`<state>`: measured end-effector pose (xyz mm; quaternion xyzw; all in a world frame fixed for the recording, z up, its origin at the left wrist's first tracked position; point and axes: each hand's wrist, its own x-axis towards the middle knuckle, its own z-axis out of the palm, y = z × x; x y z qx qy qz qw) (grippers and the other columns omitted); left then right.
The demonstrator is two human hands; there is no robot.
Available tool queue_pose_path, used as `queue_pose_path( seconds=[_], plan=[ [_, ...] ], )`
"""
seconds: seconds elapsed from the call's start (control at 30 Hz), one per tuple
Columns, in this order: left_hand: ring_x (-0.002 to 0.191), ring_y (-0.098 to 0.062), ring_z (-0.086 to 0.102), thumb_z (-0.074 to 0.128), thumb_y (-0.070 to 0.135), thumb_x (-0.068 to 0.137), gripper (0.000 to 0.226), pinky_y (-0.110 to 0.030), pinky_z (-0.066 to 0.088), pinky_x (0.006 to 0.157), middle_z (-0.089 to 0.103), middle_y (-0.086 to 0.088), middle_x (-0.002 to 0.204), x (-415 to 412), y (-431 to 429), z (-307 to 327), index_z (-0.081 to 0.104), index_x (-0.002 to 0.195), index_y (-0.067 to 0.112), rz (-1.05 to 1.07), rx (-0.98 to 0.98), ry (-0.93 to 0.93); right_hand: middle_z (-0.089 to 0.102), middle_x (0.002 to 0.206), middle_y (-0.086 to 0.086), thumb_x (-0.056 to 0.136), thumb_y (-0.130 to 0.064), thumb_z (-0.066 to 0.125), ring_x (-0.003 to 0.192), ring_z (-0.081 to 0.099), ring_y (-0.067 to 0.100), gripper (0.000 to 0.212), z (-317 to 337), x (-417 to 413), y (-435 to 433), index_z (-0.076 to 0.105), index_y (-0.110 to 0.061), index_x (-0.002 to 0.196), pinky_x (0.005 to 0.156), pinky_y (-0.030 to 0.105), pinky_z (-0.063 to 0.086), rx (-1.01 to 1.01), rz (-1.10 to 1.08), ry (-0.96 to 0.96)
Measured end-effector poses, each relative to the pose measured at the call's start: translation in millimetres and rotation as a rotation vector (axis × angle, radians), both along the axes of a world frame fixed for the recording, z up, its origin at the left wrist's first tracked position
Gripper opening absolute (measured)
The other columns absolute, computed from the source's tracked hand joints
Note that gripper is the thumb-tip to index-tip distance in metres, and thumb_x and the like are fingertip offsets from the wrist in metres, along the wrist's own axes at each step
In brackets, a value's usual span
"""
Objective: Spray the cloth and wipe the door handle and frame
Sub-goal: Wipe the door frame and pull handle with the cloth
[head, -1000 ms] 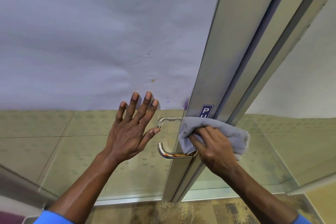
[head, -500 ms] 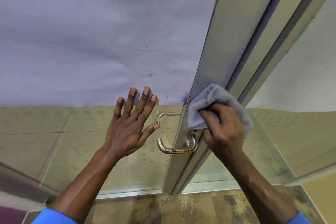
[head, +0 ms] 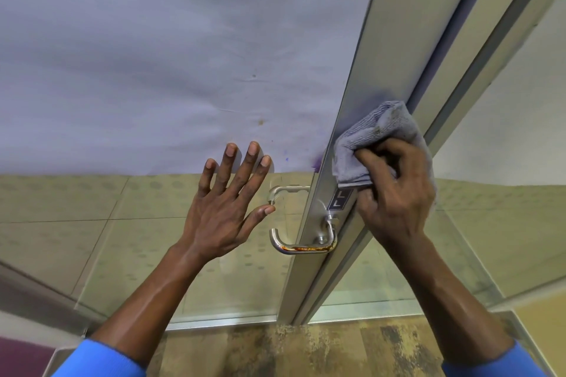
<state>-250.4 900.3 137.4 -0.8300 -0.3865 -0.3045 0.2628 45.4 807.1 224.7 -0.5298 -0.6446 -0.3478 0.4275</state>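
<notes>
One cloth (head: 378, 131) higher on frame (head: 375, 49), right hand (head: 396, 196) gripping, one handle (head: 306, 249)

We see the metal door frame (head: 373, 70) carrying the curved door handle (head: 301, 247) just below the fingers (head: 369, 159) of our right hand (head: 398, 196), with a small dark sticker (head: 339, 199) between handle and fingers. The grey cloth (head: 378, 128) lies pressed on the frame under those fingers. Left of the handle, our left hand (head: 220, 214) spreads its fingers flat on the glass panel (head: 128, 242).
</notes>
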Motion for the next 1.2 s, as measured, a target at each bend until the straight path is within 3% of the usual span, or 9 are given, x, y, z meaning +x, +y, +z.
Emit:
queue_pose_path(
  seconds=[0.2,0.37,0.5,0.63,0.77,0.87,0.93,1.07,1.2],
  plan=[
    [0.178,-0.030,-0.021,0.047,0.068,0.110,0.100,-0.050,-0.018,0.142,-0.014,-0.003,0.193,0.3,2.5,-2.6,-0.001,0.184,0.022,0.007,0.007,-0.001,0.070,0.112,0.020,0.100,-0.001,0.063,0.093,0.063,0.034,0.020,-61.1,2.6,-9.9,0.075,-0.006,0.115,0.072,0.046,0.055,-0.221,0.082,-0.227],
    [0.178,-0.030,-0.022,0.045,0.068,0.111,0.098,-0.050,-0.018,0.143,-0.015,-0.002,0.193,0.3,1.6,-0.4,-0.002,0.184,0.021,-0.006,0.005,-0.009,0.072,0.111,0.018,0.110,-0.009,0.044,0.100,0.061,0.032,0.031,-100.4,7.4,-24.3,0.075,-0.008,0.117,0.073,0.044,0.062,-0.401,0.022,-0.337],
    [0.178,-0.030,-0.023,0.046,0.069,0.110,0.100,-0.050,-0.018,0.142,-0.016,-0.002,0.193,0.2,1.3,-0.5,-0.002,0.184,0.021,-0.010,-0.007,-0.006,0.071,0.107,0.024,0.103,0.000,0.065,0.092,0.065,0.035,0.018,-60.9,-8.2,-13.7,0.079,0.001,0.114,0.073,0.042,0.057,-0.158,0.015,-0.109],
    [0.178,-0.030,-0.022,0.043,0.070,0.111,0.099,-0.050,-0.019,0.142,-0.015,-0.003,0.193,1.6,2.0,-1.1,-0.002,0.184,0.021,-0.005,0.003,-0.008,0.070,0.110,0.025,0.094,0.008,0.066,0.099,0.063,0.037,0.028,-22.3,-11.5,-0.7,0.079,0.001,0.118,0.083,0.040,0.050,-0.031,0.091,-0.015],
    [0.178,-0.032,-0.020,0.040,0.073,0.112,0.098,-0.051,-0.018,0.143,-0.013,-0.004,0.193,0.7,3.4,-3.3,0.000,0.184,0.021,0.006,0.014,-0.003,0.071,0.107,0.021,0.092,0.005,0.067,0.090,0.061,0.033,0.026,-47.9,-15.1,-1.1,0.079,-0.004,0.114,0.074,0.042,0.050,-0.176,0.143,-0.180],
    [0.178,-0.032,-0.021,0.040,0.073,0.112,0.098,-0.051,-0.018,0.143,-0.013,-0.004,0.193,0.4,3.2,-3.1,0.000,0.184,0.021,0.008,0.017,0.000,0.074,0.110,0.016,0.105,-0.008,0.054,0.094,0.066,0.031,0.025,-89.2,-12.5,-12.8,0.077,-0.008,0.113,0.074,0.043,0.058,-0.373,0.097,-0.363],
    [0.178,-0.032,-0.021,0.041,0.073,0.112,0.098,-0.051,-0.018,0.142,-0.013,-0.005,0.193,-0.5,3.6,-2.6,0.000,0.184,0.021,0.000,0.008,0.004,0.075,0.109,0.017,0.110,-0.012,0.044,0.094,0.069,0.032,0.035,-99.4,-11.4,-18.8,0.078,-0.009,0.112,0.074,0.043,0.062,-0.399,0.026,-0.323],
    [0.178,-0.032,-0.021,0.039,0.074,0.112,0.097,-0.051,-0.018,0.142,-0.013,-0.005,0.193,-0.4,3.9,-3.5,0.000,0.184,0.021,-0.001,0.008,0.007,0.072,0.106,0.020,0.105,-0.003,0.059,0.087,0.063,0.033,0.022,-60.8,-11.3,-14.1,0.080,-0.006,0.109,0.065,0.044,0.055,-0.195,-0.026,-0.126],
    [0.178,-0.031,-0.021,0.037,0.075,0.112,0.098,-0.051,-0.019,0.142,-0.014,-0.005,0.193,0.8,4.0,-4.2,0.000,0.184,0.020,0.001,0.012,0.000,0.070,0.111,0.026,0.093,0.006,0.068,0.097,0.065,0.039,0.029,7.6,-5.3,-3.3,0.079,-0.001,0.118,0.083,0.040,0.050,0.050,0.013,-0.012]
  ],
)
